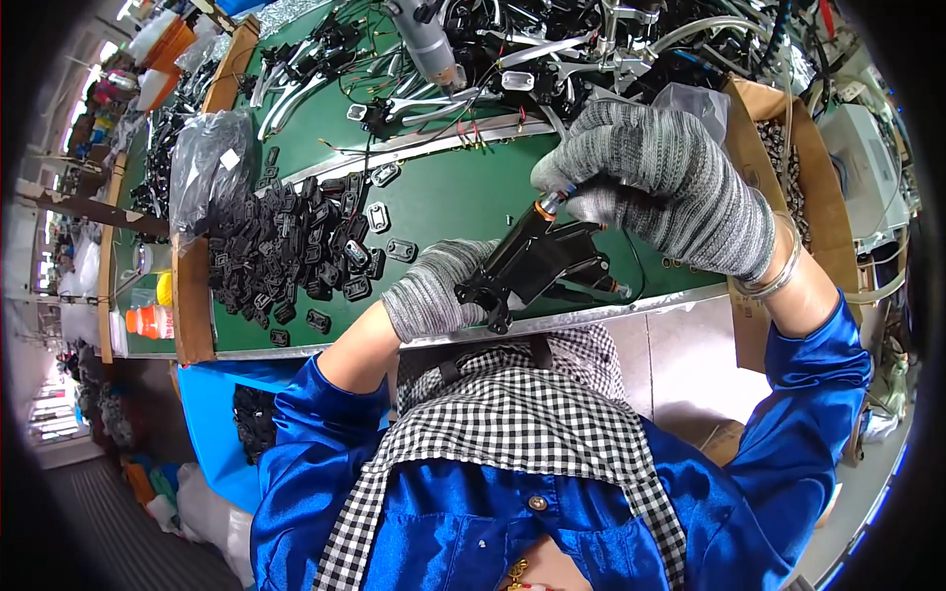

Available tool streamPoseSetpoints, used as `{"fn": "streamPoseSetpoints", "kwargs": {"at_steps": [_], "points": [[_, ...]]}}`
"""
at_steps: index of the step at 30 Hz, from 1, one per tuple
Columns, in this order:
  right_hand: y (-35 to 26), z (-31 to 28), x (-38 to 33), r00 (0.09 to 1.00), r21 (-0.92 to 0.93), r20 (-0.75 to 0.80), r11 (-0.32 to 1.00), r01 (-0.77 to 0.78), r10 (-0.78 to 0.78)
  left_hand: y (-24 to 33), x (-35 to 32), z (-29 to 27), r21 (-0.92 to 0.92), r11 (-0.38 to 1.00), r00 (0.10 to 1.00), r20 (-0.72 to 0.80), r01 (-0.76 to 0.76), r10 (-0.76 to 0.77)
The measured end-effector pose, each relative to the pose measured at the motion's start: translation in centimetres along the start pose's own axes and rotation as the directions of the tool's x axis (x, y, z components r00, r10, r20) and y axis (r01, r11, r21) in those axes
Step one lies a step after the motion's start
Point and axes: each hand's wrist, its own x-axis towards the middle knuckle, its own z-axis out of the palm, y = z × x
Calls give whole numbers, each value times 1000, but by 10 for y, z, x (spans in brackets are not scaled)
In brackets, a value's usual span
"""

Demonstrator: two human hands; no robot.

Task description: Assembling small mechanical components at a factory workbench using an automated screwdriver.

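The fingers point(581, 153) of my right hand point(670, 187), in a grey-flecked knitted glove, are pinched close around a small silvery metal fitting point(554, 203) with an orange ring just below it. That fitting sits at the upper end of a glossy black angular lever assembly point(532, 264), the part I have between both hands, tilted so that its lower end points toward my lap. My left hand point(439, 286), gloved in the same knit, holds the assembly around its lower left side; the fingertips are hidden behind it, so I cannot tell exactly how they are placed. A thin black cable point(641, 264) curves off near the right side of the part.

All this happens above the near edge of a green-topped worktable point(473, 187) trimmed with a pale metal strip point(601, 313). To the left I see a spread heap of small black rectangular plates point(286, 231), with a few lying apart near my left glove. A crumpled translucent grey plastic bag point(209, 163) rests beyond the heap. Farther back, a grey cylindrical tool point(424, 44) points downward among curved silver metal levers point(291, 108). On my right stands an open brown cardboard box point(828, 182) with small metal parts inside. Below, I have a black-and-white checked apron point(512, 404) over blue satin sleeves point(778, 463).
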Motion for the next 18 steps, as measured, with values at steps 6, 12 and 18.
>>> {"fn": "streamPoseSetpoints", "kwargs": {"at_steps": [6, 12, 18], "points": [[3, 10, -11, 988, 18, -21, 988, -155, 156, 2, 6, -2, 185, 983, 999, 39, -19, 12], [-6, 19, -17, 941, -10, -69, 943, -332, 331, 10, 7, -1, 246, 966, 995, 38, 79, -91], [-1, 28, -24, 948, -288, -70, 904, -316, 310, -2, 6, -6, 323, 942, 992, 50, 91, -113]]}}
